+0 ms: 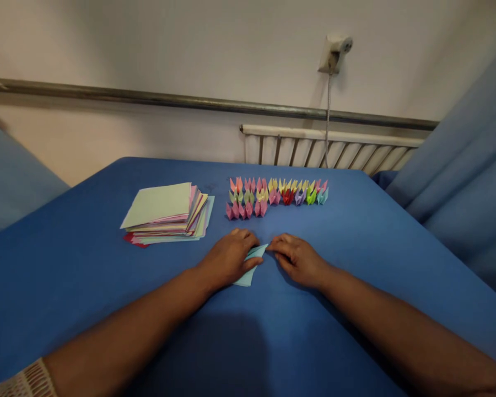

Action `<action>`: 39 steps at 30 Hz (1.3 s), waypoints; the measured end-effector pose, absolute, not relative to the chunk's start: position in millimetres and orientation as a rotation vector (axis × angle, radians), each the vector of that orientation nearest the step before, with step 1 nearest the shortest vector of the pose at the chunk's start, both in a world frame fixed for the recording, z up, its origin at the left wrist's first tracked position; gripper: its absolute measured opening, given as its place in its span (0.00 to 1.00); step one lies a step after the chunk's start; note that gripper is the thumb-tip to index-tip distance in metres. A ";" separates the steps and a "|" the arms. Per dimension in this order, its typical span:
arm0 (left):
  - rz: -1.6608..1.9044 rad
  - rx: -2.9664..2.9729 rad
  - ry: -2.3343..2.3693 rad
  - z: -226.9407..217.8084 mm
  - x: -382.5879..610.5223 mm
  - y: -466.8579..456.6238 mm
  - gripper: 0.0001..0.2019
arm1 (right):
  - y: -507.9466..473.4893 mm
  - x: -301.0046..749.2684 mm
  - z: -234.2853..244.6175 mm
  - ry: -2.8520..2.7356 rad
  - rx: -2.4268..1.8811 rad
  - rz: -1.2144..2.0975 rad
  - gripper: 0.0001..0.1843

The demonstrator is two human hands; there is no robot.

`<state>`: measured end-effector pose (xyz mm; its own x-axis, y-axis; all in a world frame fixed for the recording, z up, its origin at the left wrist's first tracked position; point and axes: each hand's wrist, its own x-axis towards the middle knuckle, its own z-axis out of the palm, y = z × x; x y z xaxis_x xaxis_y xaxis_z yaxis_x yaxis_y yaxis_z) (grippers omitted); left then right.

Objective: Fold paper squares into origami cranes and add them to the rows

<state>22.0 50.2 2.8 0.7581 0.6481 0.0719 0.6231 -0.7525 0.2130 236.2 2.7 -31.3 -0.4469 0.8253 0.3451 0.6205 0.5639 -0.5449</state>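
Observation:
A light blue sheet of paper (254, 255), folded to a point, lies on the blue table in front of me. My left hand (232, 258) grips it from the left, its thumb on top and the fingers along the far edge, covering part of the sheet. At the paper's pointed right corner are the curled fingertips of my right hand (300, 259); its thumb sits lower, a little apart. Beyond both hands stand rows of small folded paper cranes (288, 197) in pink, yellow, green, red, purple and blue.
Left of the cranes rests an uneven stack of coloured paper sheets (159, 205), pale green on top. The blue table (339, 331) reaches back towards a wall with a metal rail (169, 99), a radiator (297, 150) and a plugged-in cord (329, 105). Blue curtains (475, 160) hang at right.

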 end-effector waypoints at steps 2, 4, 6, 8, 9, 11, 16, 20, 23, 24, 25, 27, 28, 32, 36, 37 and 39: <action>0.181 2.765 1.071 9.2 22.8 41.7 0.30 | 4.1 237.4 -30.5 -2.277 -1.144 0.442 0.19; 0.108 2.764 1.047 15.5 21.6 33.3 0.38 | 7.6 238.2 -31.1 -2.282 -1.164 0.442 0.19; 0.043 2.777 1.009 18.9 18.3 28.0 0.38 | 11.0 238.9 -32.5 -2.266 -1.174 0.450 0.18; -0.008 2.807 0.989 17.4 14.2 27.7 0.35 | 12.9 239.4 -34.1 -2.257 -1.176 0.443 0.18; -0.021 2.833 0.986 14.6 12.3 29.5 0.34 | 13.3 239.5 -34.7 -2.257 -1.177 0.435 0.18; 0.006 2.908 0.989 6.2 10.0 35.8 0.28 | 13.1 239.4 -35.1 -2.266 -1.179 0.415 0.18; 0.141 3.066 0.985 -13.4 13.5 55.4 0.25 | 10.5 235.6 -31.5 -2.272 -1.215 0.345 0.19; 0.239 3.077 0.947 -14.1 18.9 63.9 0.25 | 8.9 229.6 -28.0 -2.339 -1.332 0.270 0.22; 0.288 3.021 0.920 -10.0 20.3 63.6 0.23 | 8.0 226.9 -26.5 -2.379 -1.429 0.231 0.24; 0.293 2.999 0.922 -8.5 20.3 62.3 0.22 | 7.7 226.6 -26.1 -2.388 -1.452 0.230 0.24; 0.294 2.977 0.931 -7.0 20.1 60.8 0.21 | 7.3 226.5 -25.6 -2.396 -1.471 0.232 0.24; 0.286 2.935 0.959 -4.7 19.8 57.8 0.20 | 6.7 226.7 -24.6 -2.403 -1.495 0.241 0.24; 0.283 2.916 0.969 -4.1 19.9 57.0 0.19 | 6.4 226.9 -24.1 -2.401 -1.506 0.242 0.24; 0.326 2.824 1.008 -6.2 21.1 60.5 0.15 | 6.1 227.4 -22.6 -2.374 -1.550 0.238 0.25; 0.382 2.705 1.099 -10.9 21.3 69.4 0.13 | 6.5 227.7 -22.4 -2.368 -1.573 0.234 0.27; 0.380 2.689 1.114 -11.3 21.3 70.8 0.12 | 6.5 227.7 -22.5 -2.363 -1.578 0.232 0.27; 0.373 2.689 1.132 -10.5 21.7 71.8 0.11 | 6.6 227.5 -22.5 -2.356 -1.584 0.231 0.27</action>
<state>21.7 71.8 -10.5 0.6750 0.7219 0.1526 0.6713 -0.6867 0.2789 227.5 6.6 -22.5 -0.3523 0.9236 0.1511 0.8768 0.3822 -0.2918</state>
